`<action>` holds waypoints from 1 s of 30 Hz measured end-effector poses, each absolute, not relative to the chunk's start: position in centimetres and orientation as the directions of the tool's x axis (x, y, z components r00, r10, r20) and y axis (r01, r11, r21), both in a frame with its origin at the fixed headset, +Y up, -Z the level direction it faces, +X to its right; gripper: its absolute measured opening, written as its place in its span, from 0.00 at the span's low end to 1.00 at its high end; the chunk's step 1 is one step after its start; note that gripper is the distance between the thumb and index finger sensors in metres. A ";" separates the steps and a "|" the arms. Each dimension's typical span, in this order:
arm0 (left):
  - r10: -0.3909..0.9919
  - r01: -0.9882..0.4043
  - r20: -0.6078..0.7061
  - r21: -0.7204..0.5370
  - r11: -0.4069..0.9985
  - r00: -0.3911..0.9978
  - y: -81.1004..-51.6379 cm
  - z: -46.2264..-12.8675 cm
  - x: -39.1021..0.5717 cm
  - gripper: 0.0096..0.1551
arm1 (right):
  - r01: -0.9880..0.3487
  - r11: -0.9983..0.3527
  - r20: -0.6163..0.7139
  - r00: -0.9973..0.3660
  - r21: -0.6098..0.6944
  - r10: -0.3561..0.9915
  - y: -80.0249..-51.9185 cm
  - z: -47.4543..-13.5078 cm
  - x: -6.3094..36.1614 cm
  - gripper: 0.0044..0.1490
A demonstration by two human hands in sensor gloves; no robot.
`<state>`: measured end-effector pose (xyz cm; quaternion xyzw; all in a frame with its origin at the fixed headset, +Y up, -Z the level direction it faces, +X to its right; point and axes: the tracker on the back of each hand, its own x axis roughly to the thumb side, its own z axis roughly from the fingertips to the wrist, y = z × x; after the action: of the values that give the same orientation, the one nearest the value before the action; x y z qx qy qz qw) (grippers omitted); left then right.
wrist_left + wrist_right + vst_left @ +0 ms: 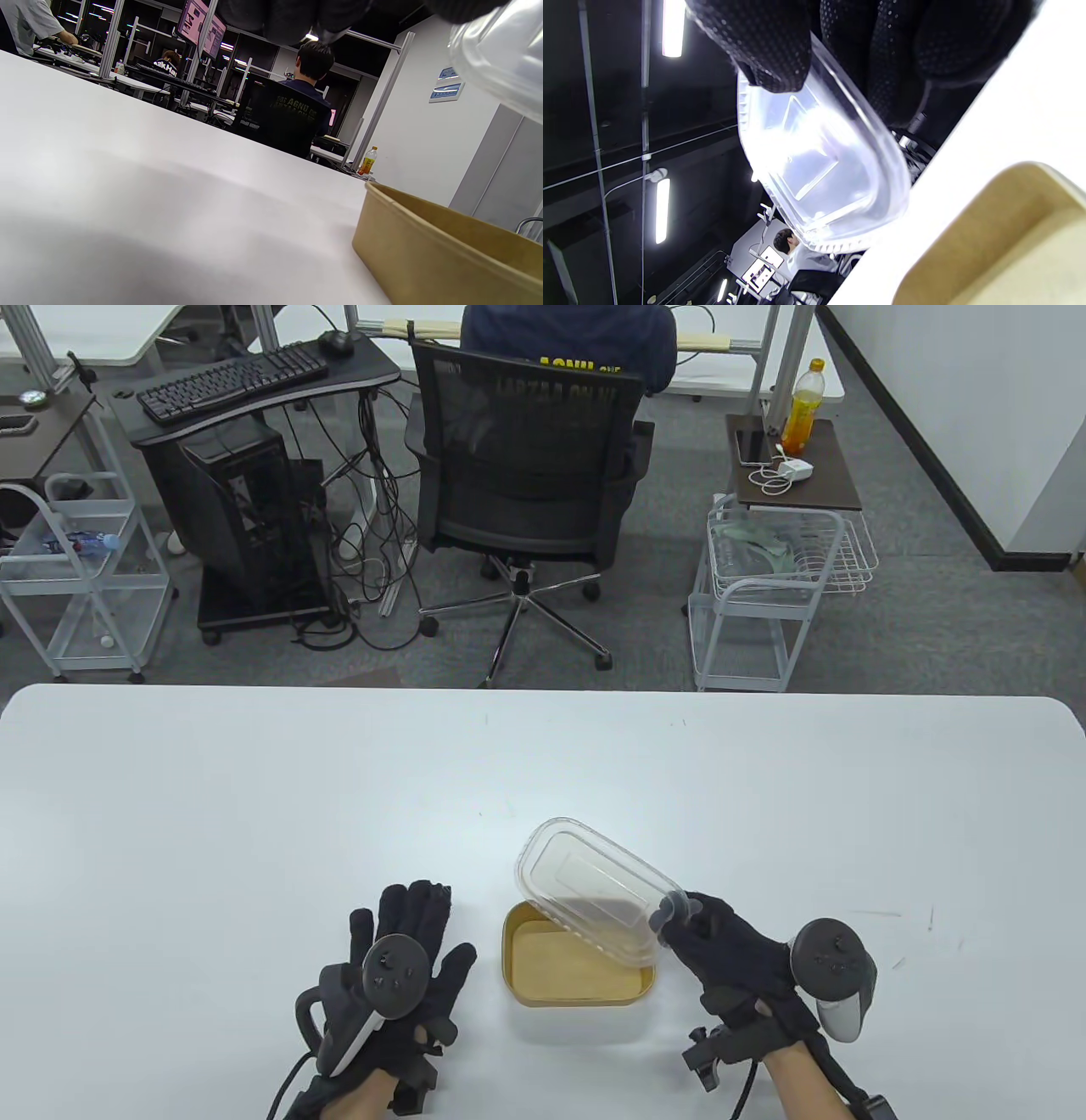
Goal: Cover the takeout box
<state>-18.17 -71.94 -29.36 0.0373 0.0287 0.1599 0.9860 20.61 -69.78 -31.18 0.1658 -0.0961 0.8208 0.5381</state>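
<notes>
The right hand (730, 959) pinches the clear lid (594, 891) by one corner, tilted over the brown box (577, 984) on the desk (254, 814). Left hand (399, 976) rests flat left of the box, fingers spread. Best bet: level the lid, line up corners, then press down.

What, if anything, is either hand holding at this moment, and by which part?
The right hand pinches the clear plastic lid by its near corner; the left hand holds nothing.

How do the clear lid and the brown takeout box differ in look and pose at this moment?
The clear lid is see-through plastic; the takeout box is opaque brown. The lid is held tilted in the air by the right hand, while the box sits flat and open on the table. Both are rounded rectangles.
</notes>
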 end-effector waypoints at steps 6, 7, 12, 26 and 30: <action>0.282 -0.277 -0.065 0.075 0.958 0.957 -72.3 -29.6 -18.8 0.45 | -0.810 -0.565 0.500 -0.559 -0.158 0.662 -69.1 -30.3 20.3 0.24; 0.277 -0.272 -0.066 0.074 0.959 0.959 -72.3 -29.6 -18.8 0.45 | -0.789 -0.588 0.506 -0.587 -0.181 0.632 -69.1 -30.2 20.2 0.23; 0.267 -0.262 -0.072 0.072 0.962 0.961 -72.3 -29.6 -18.9 0.45 | -0.687 -0.671 0.572 -0.680 -0.279 0.459 -69.4 -29.8 19.2 0.23; 0.249 -0.246 -0.077 0.047 0.968 0.965 -72.3 -29.5 -18.7 0.45 | -0.523 -0.783 0.665 -0.720 -0.335 0.196 -71.1 -30.1 16.2 0.21; 0.245 -0.243 -0.072 0.040 0.969 0.967 -72.4 -29.5 -18.6 0.45 | -0.491 -0.807 0.669 -0.724 -0.328 0.168 -71.8 -30.4 15.9 0.21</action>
<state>-18.57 -72.42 -29.49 0.0155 0.0383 0.1229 0.9916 15.92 -71.81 -30.37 0.3225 -0.2497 0.8942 0.1842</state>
